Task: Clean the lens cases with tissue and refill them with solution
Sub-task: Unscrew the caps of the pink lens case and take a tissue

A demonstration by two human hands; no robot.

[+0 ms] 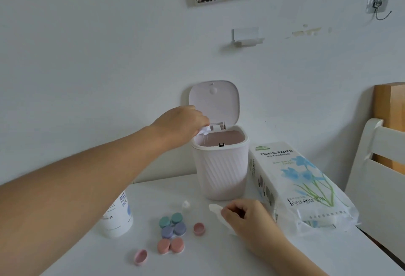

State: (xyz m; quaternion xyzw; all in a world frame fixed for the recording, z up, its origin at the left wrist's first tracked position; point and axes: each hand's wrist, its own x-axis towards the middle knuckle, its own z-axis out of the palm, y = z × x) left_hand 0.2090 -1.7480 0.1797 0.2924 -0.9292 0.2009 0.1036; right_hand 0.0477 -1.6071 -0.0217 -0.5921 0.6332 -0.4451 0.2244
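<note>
**Emptying a lens case over the mini bin**

The left hand (182,122) is reaching over the ribbed plastic mini bin (220,170), its grip pinching a small white lens case (205,130) tipped above the open mouth, probably to drain old liquid inside rather than onto the tabletop (219,253). In front of the bin, the right hand (247,216) is curling around a crumpled tissue (215,209), likely readied for wiping. Round pastel lens cases (172,229) and two loose pink caps (199,228) are lying there too; the smooth solution bottle (119,216) is standing left of them.
</note>
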